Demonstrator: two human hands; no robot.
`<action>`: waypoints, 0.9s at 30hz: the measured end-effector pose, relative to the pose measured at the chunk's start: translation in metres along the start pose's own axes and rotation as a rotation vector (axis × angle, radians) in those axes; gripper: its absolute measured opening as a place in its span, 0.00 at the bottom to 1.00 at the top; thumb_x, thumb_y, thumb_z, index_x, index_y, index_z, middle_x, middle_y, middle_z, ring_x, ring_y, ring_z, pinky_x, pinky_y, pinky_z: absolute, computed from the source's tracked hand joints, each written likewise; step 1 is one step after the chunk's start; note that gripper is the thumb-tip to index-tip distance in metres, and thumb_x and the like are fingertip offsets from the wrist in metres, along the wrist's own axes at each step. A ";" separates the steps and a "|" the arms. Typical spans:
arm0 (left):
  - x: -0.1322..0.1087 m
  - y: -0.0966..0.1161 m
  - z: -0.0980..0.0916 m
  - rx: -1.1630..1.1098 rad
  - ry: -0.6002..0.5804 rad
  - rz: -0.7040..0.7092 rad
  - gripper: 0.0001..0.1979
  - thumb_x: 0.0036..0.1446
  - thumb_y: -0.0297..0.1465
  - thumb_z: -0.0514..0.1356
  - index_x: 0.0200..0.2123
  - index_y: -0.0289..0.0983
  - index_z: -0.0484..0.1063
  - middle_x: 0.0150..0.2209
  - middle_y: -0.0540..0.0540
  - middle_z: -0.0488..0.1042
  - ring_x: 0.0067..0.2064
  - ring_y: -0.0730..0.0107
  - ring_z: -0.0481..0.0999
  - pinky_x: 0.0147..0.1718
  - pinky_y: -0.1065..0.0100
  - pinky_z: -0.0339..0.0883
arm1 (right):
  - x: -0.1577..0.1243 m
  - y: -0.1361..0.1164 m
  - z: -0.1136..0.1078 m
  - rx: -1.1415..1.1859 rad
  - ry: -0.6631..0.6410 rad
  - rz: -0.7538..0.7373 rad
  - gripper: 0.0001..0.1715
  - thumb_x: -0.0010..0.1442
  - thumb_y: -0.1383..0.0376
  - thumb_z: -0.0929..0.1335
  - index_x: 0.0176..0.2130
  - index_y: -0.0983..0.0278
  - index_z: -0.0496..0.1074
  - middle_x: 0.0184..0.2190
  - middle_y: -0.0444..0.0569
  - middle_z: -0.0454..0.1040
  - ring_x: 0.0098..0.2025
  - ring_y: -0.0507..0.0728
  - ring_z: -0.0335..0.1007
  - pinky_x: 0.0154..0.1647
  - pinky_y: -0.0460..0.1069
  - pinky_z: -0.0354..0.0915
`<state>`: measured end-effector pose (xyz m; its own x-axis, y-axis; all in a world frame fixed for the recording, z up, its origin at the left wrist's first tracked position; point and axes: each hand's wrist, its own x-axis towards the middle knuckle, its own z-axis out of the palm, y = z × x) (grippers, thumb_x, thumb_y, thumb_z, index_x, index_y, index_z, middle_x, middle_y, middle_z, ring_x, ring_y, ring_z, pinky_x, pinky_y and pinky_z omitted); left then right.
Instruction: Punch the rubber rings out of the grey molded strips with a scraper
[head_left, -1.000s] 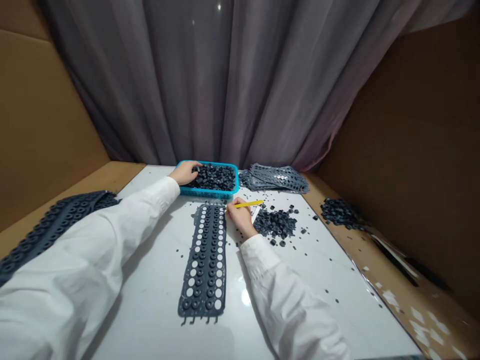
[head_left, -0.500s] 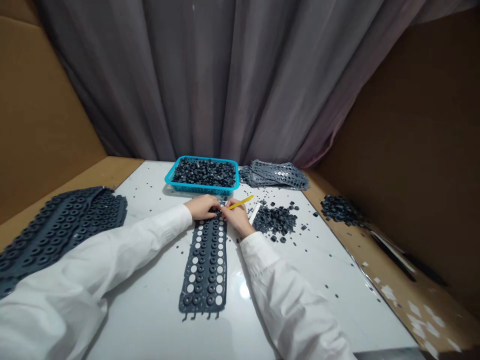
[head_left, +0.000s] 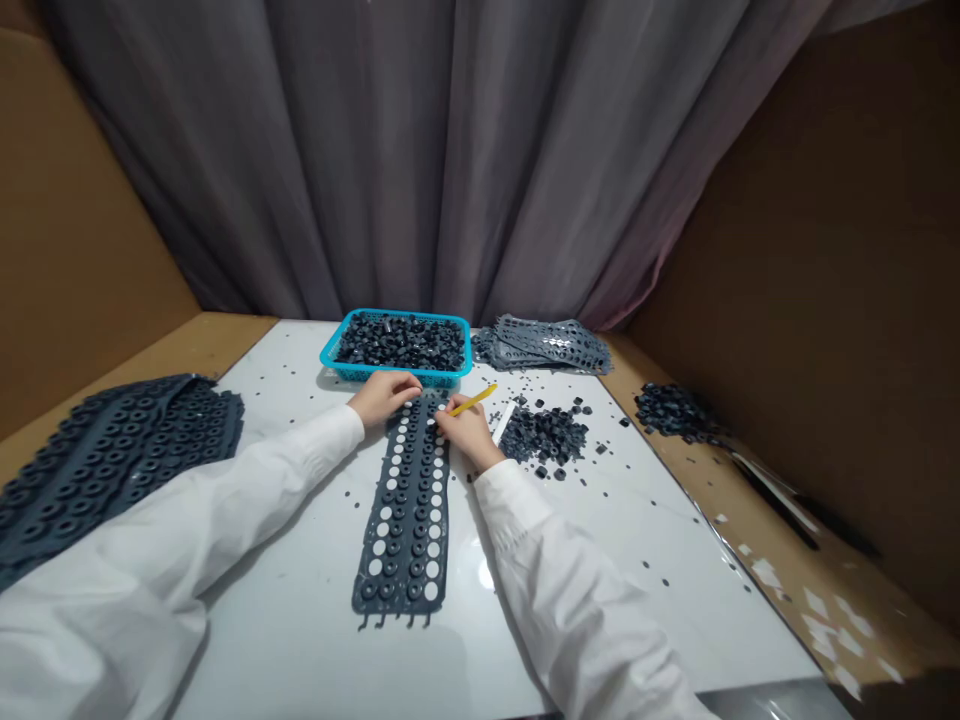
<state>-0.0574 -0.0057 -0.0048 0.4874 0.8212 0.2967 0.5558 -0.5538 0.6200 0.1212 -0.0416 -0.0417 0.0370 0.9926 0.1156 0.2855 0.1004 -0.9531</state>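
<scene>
A dark grey rubber sheet (head_left: 407,510) with rows of rings and punched-out holes lies lengthwise on the white table (head_left: 300,620). My left hand (head_left: 384,395) rests on its far left end, fingers curled down onto the sheet. My right hand (head_left: 465,432) sits at the far right end of the sheet, closed round a yellow stick tool (head_left: 474,399) whose tip points at the sheet. Both sleeves are white.
A blue basket (head_left: 337,350) full of dark rings stands just beyond the hands. Spent sheets (head_left: 547,345) lie behind right, a pile of loose rings (head_left: 544,437) beside my right hand, another pile (head_left: 671,410) further right. A stack of unpunched sheets (head_left: 112,450) lies at left.
My left hand left the blue basket and came down onto the far end of the sheet. My right hand stayed by the sheet with the yellow tool.
</scene>
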 end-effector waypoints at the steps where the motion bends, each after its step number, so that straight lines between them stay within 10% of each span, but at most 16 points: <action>1: 0.000 -0.001 -0.002 -0.030 -0.008 -0.046 0.12 0.55 0.36 0.54 0.33 0.33 0.72 0.31 0.45 0.75 0.32 0.67 0.73 0.34 0.68 0.66 | 0.000 0.000 0.000 0.012 -0.001 0.008 0.06 0.42 0.67 0.65 0.20 0.61 0.59 0.11 0.37 0.63 0.16 0.51 0.62 0.19 0.45 0.57; 8: 0.006 0.000 0.014 0.049 -0.131 -0.122 0.12 0.48 0.26 0.53 0.35 0.33 0.73 0.27 0.48 0.74 0.26 0.71 0.71 0.27 0.71 0.65 | 0.001 0.002 -0.004 0.059 0.074 0.023 0.03 0.44 0.66 0.63 0.23 0.61 0.60 0.14 0.38 0.65 0.18 0.51 0.64 0.20 0.44 0.60; 27: 0.040 0.010 0.019 0.306 -0.417 0.198 0.03 0.48 0.27 0.60 0.24 0.36 0.72 0.29 0.46 0.73 0.33 0.66 0.73 0.35 0.71 0.63 | 0.005 0.010 -0.003 -0.028 0.102 -0.013 0.06 0.44 0.65 0.64 0.21 0.61 0.60 0.16 0.39 0.64 0.22 0.52 0.62 0.24 0.45 0.59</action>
<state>-0.0198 0.0190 -0.0004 0.7934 0.6076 0.0351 0.5663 -0.7581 0.3233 0.1272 -0.0357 -0.0498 0.1304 0.9789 0.1572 0.3133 0.1097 -0.9433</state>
